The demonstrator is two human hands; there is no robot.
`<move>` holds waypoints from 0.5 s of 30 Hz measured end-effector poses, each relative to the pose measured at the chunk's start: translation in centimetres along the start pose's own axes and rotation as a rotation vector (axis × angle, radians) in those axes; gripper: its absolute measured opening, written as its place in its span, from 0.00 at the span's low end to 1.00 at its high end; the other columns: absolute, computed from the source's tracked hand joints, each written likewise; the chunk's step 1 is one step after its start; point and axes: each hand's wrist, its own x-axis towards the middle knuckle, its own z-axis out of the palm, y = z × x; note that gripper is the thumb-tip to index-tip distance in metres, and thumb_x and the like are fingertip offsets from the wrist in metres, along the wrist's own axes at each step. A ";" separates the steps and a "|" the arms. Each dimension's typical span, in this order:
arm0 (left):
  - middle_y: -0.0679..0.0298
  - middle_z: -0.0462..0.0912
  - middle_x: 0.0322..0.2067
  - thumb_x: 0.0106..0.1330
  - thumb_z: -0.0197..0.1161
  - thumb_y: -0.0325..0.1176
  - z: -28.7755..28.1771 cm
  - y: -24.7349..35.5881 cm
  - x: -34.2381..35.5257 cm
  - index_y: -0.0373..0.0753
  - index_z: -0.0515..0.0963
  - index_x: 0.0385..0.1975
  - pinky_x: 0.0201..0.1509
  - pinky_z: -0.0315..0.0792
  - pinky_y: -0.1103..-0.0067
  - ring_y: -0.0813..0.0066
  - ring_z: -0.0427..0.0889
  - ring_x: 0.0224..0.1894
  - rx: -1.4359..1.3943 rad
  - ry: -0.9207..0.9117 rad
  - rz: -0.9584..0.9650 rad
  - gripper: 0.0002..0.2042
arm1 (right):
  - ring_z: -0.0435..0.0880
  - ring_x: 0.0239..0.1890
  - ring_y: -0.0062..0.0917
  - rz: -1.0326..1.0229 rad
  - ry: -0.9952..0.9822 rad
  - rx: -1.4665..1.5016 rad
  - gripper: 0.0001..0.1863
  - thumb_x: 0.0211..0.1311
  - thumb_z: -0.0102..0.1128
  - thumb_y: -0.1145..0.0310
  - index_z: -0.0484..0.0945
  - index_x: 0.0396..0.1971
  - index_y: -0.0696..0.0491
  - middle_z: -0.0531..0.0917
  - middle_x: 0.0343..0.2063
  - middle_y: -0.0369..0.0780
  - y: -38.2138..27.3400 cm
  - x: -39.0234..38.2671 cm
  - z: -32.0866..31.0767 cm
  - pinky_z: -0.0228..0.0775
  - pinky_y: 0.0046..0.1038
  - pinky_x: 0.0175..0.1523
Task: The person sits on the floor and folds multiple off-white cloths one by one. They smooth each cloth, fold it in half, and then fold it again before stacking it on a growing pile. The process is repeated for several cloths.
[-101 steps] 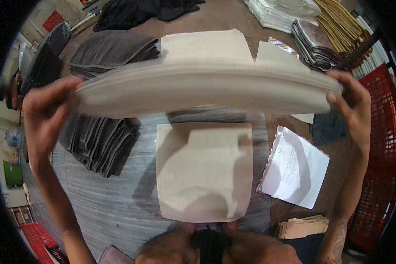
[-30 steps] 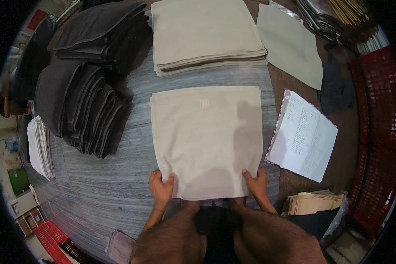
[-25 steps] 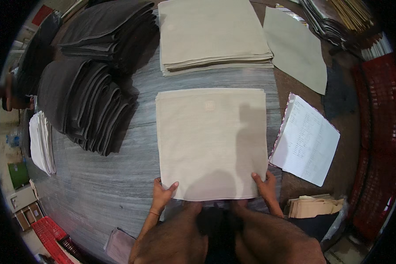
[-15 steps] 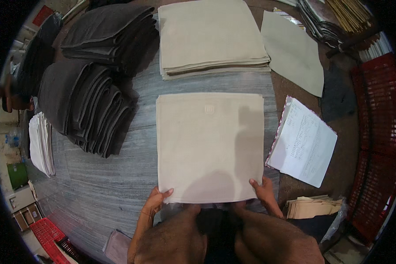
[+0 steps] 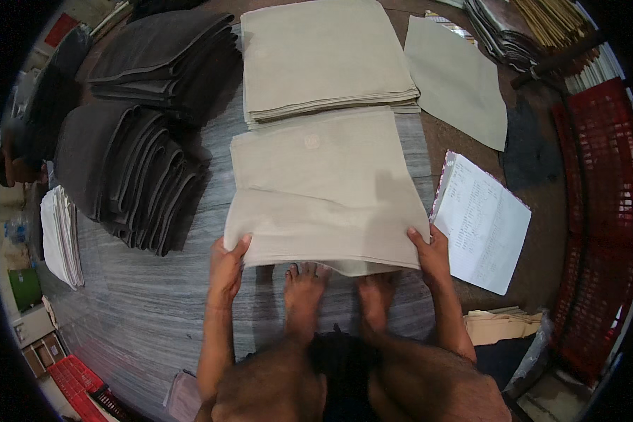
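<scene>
A square beige cloth [image 5: 323, 204] with a small pale label near its far edge stretches between my hands over the grey striped surface. My left hand [image 5: 226, 266] pinches its near left corner, thumb on top. At the near right corner, my right hand [image 5: 432, 252] grips it the same way. The near edge is raised and bowed, and a crease runs across the middle. Its far edge lies up against a neat stack of beige cloths [image 5: 327, 56]. Whether the held piece is one layer or several I cannot tell.
Two piles of folded dark grey cloth [image 5: 119, 165] stand on the left, beside folded white cloths [image 5: 60, 235]. To the right lie an open notebook [image 5: 482, 225], a single grey-beige sheet [image 5: 461, 81] and red plastic crates [image 5: 598, 211]. My bare feet [image 5: 306, 288] are just below the cloth.
Both hands have moved away from me, lifting the near edge of the cloth and pushing it toward the beige stack. The cloth, flat before, now has a crease, and my feet show.
</scene>
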 end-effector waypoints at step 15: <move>0.56 0.83 0.35 0.60 0.67 0.24 0.5 -2.7 -3.9 0.33 0.79 0.43 0.39 0.75 0.71 0.59 0.82 0.40 0.904 0.025 0.418 0.12 | 0.85 0.38 0.38 -0.388 -0.070 -0.611 0.08 0.61 0.64 0.74 0.80 0.39 0.59 0.84 0.34 0.47 1.9 -3.6 -1.4 0.75 0.34 0.46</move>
